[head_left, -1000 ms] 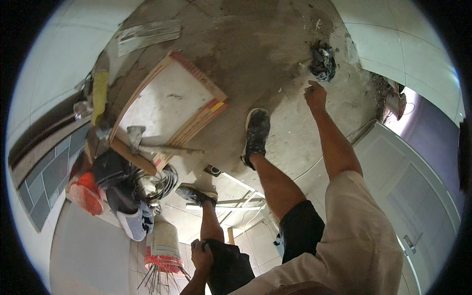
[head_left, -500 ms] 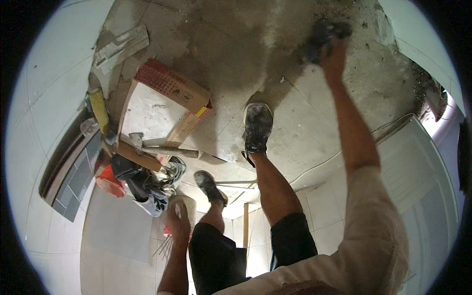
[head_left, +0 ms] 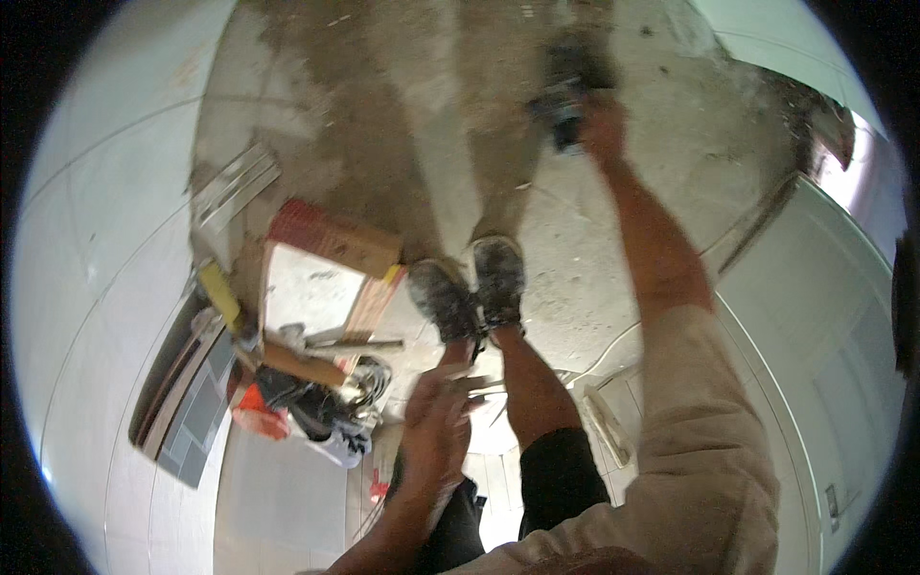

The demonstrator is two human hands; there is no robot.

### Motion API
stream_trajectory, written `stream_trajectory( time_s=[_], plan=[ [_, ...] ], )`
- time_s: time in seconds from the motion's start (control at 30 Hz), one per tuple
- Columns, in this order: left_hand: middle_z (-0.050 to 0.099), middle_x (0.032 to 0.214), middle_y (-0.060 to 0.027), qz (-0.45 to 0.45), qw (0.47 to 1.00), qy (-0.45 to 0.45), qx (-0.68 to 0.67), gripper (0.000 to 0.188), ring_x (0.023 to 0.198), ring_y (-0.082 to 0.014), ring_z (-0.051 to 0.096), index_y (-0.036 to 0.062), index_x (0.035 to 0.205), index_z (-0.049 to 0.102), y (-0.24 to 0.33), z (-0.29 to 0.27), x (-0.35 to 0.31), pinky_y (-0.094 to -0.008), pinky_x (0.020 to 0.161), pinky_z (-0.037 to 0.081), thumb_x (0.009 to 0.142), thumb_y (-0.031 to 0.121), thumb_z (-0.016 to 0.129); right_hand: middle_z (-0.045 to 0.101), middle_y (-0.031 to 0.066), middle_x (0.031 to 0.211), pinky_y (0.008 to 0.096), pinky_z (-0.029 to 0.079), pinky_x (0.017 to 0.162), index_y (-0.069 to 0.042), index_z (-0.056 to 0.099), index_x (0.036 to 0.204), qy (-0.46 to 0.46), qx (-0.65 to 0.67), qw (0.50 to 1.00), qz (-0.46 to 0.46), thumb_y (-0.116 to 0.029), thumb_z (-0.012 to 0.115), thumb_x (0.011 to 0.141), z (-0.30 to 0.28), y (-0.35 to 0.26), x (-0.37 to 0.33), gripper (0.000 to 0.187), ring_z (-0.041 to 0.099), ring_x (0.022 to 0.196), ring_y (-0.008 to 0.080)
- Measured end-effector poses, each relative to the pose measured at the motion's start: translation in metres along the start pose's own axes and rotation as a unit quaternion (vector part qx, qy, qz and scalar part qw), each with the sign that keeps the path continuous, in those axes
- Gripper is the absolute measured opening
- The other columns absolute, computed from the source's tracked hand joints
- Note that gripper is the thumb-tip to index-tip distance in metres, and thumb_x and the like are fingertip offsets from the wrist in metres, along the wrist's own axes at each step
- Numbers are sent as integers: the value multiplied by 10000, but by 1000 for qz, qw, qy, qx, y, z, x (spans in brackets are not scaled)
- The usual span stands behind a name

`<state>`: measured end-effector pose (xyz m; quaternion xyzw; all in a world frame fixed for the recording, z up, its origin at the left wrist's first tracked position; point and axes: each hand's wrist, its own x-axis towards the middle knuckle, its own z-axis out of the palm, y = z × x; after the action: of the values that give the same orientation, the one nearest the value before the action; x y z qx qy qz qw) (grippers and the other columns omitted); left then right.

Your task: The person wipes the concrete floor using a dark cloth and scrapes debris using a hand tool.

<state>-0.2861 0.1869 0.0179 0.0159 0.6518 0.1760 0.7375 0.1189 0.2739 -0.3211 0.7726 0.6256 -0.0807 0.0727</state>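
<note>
My right hand (head_left: 602,129) reaches far out over the floor, its fingers closed on a dark bulky object (head_left: 567,91). Motion smears that object, which looks black with greyish-blue patches; its kind cannot be made out. My left hand (head_left: 436,426) hangs in front of my left leg, above the shoe, and is blurred. Whether it holds anything does not show. Under it and just beyond stand my two dusty dark shoes (head_left: 498,273), side by side. Left of them sits an open cardboard box (head_left: 335,233) with a white panel (head_left: 311,292), and a hammer (head_left: 355,343) lies across its near side.
A flat metal trowel (head_left: 235,187) lies by the left wall, with a yellow block (head_left: 219,292) nearer. Below the box are a heap of dark and white items (head_left: 311,398) and an orange bag (head_left: 257,412). A pale panel (head_left: 805,316) stands at right. The concrete floor (head_left: 575,249) has damp patches.
My right hand has moved left with the dark object. My left hand has come up and rightward, in front of my leg. My left foot has stepped forward beside the right one.
</note>
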Motion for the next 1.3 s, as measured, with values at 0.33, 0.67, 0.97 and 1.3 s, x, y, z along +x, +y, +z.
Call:
stream_trajectory(
  time_s=[0.33,0.67,0.97,1.3],
  plan=[
    [567,1130,-212,157,815,-140,540,288,1089,-379,587,17,1172,568,-39,16,-10,-464,922,499,938,183,595,601,186,1184,528,457,917,-201,623,1289,51,213,965,-141,-168,603,876,-75,-279,-33,415,562,1086,401],
    [558,1113,-181,152,769,-157,601,406,1006,-334,617,-1,1232,527,14,30,-13,-478,772,546,902,222,605,447,74,1468,548,350,1066,-233,625,1283,-207,143,949,-192,-276,546,951,29,-360,111,344,396,1358,313],
    [581,1111,-193,117,773,-172,599,435,1008,-376,622,39,1286,482,10,61,-7,-506,800,531,940,276,596,611,136,1249,459,441,969,-120,661,1219,105,307,945,-29,-232,635,879,-50,-250,171,359,531,1178,352],
    [615,1141,-223,158,767,-62,619,373,1036,-411,616,16,1225,566,6,111,31,-494,881,512,922,229,606,321,120,1568,508,329,1132,-288,570,1381,-132,145,980,-29,-119,637,878,-50,-164,163,534,346,1396,385]
  ],
)
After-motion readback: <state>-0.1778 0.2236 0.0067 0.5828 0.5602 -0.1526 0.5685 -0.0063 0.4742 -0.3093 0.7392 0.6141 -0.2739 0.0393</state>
